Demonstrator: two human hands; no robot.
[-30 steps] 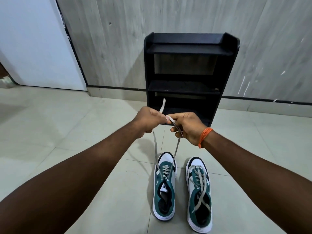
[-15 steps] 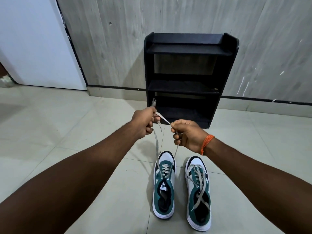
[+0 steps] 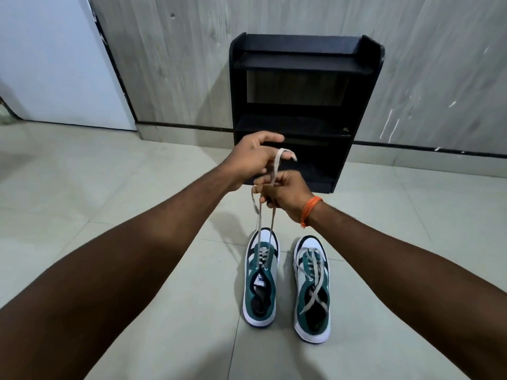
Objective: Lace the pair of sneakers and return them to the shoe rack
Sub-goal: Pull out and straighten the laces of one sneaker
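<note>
Two sneakers stand side by side on the tiled floor (image 3: 109,187) in front of me, toes pointing toward the black shoe rack (image 3: 301,105), which stands against the grey wall (image 3: 178,64). Both shoes are teal, white and grey, and neither touches the rack.

The half-laced sneaker (image 3: 260,283) is the one nearer my left arm. Its grey lace (image 3: 274,171) is crossed through the lower eyelets, and both ends rise straight up from the shoe into my hands, pulled fairly taut.

My right hand (image 3: 285,194) is closed in a fist round both strands, gripping them together just above the shoe. An orange thread (image 3: 310,209) is tied round that wrist.

My left hand (image 3: 252,157) sits just above and touching the right one. Its fingers are curled, the thumb lies stretched along the top, and the upper part of the lace bends in a loop over one curled fingertip, with the short tip of the lace sticking out past it. The blur keeps me from telling exactly which finger carries the loop.

The second sneaker (image 3: 311,292), nearer my right arm, has a loose lace (image 3: 312,281) threaded through its eyelets, its ends lying crossed over the open mouth of the shoe.

A white door (image 3: 55,64) shows at the far left.
</note>
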